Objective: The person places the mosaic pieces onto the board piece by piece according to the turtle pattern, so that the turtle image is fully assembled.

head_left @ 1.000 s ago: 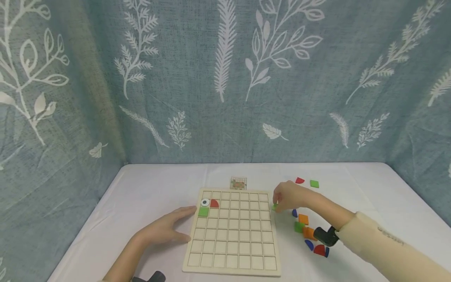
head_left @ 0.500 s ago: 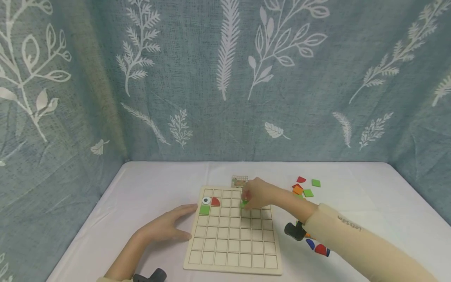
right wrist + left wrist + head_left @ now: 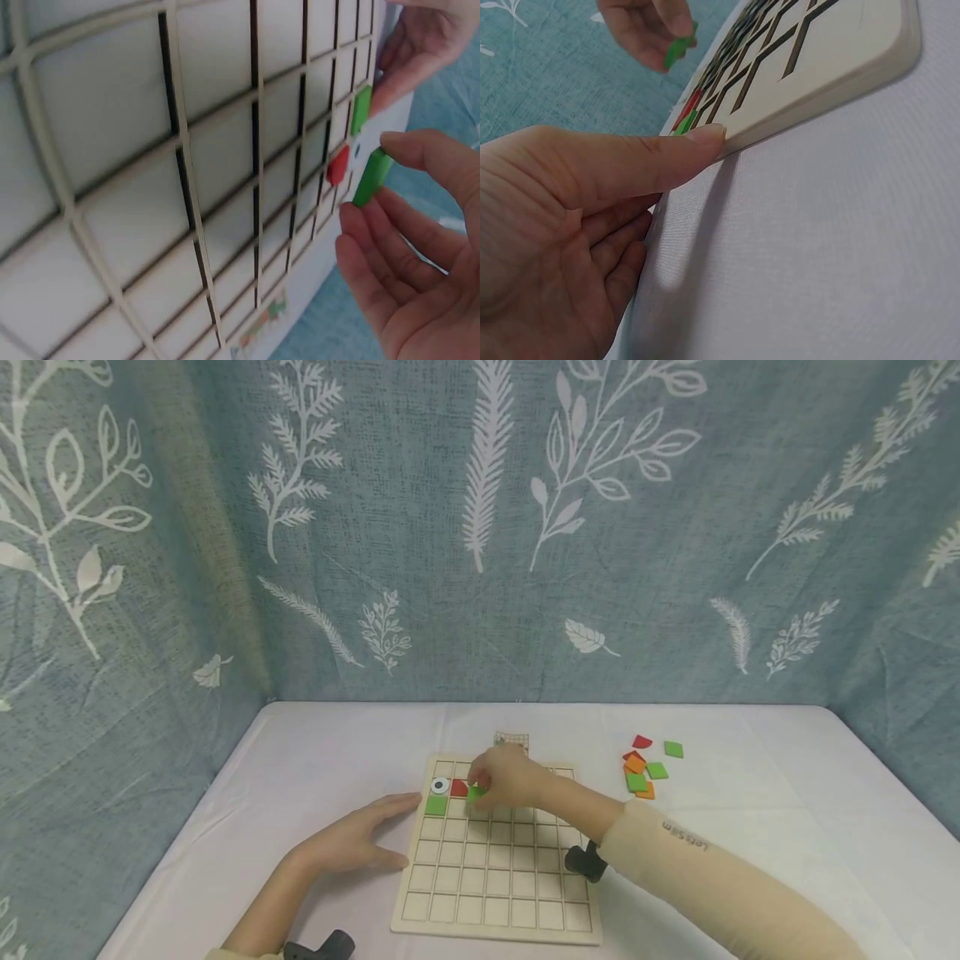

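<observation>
Green tile [image 3: 373, 178] is up off the board [image 3: 495, 883], lower middle of the head frame, pinched by its edges btwn thumb and fingers of the R hand [image 3: 513, 777]; it's tilted, so set down like that I reckon a corner could snag on the board or nudge the red piece [image 3: 459, 787] just left of it in frame. L hand [image 3: 352, 842], lower left, has fingers extended, not curled round anything, w/ thumb at the board's edge, so a hard R-side press could prob. skid the board, as I see no firm grip on it.
</observation>
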{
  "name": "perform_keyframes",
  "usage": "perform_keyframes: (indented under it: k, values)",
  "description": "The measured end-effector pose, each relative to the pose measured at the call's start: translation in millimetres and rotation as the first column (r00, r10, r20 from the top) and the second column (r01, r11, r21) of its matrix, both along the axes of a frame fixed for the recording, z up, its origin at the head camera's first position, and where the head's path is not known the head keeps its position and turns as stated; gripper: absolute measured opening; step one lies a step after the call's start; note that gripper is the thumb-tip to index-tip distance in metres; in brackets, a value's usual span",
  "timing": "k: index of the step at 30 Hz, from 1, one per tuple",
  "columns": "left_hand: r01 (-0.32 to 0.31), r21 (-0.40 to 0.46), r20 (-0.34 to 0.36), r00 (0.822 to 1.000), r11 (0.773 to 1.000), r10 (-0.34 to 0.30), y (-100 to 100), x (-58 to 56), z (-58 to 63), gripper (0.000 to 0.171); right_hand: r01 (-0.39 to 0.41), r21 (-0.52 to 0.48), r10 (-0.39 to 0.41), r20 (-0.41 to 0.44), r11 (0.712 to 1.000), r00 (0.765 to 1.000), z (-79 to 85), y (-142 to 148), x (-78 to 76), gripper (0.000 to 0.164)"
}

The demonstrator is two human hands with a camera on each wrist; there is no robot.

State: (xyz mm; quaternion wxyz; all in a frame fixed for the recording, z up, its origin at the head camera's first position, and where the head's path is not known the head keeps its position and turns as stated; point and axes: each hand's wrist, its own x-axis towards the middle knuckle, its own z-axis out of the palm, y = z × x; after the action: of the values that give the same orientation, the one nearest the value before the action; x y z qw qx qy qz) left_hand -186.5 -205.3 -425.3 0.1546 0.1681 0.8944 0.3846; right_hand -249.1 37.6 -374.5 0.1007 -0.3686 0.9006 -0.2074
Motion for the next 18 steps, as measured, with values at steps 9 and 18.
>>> perform_keyframes:
  k: [9, 18]
  values:
    - [0.014, -0.003, -0.008, 1.000, 1.000, -0.014, -2, 0.8, -0.2, 0.082, 0.001, -0.030, 0.000, 0.026, 1.000, 1.000, -17.7, -20, 3.3, 0.022]
    - [0.018, -0.003, -0.012, 1.000, 1.000, -0.018, -1, 1.1, 0.4, 0.081, 0.024, 0.003, -0.024, -0.017, 1.000, 1.000, -24.5, -28, 4.4, 0.022]
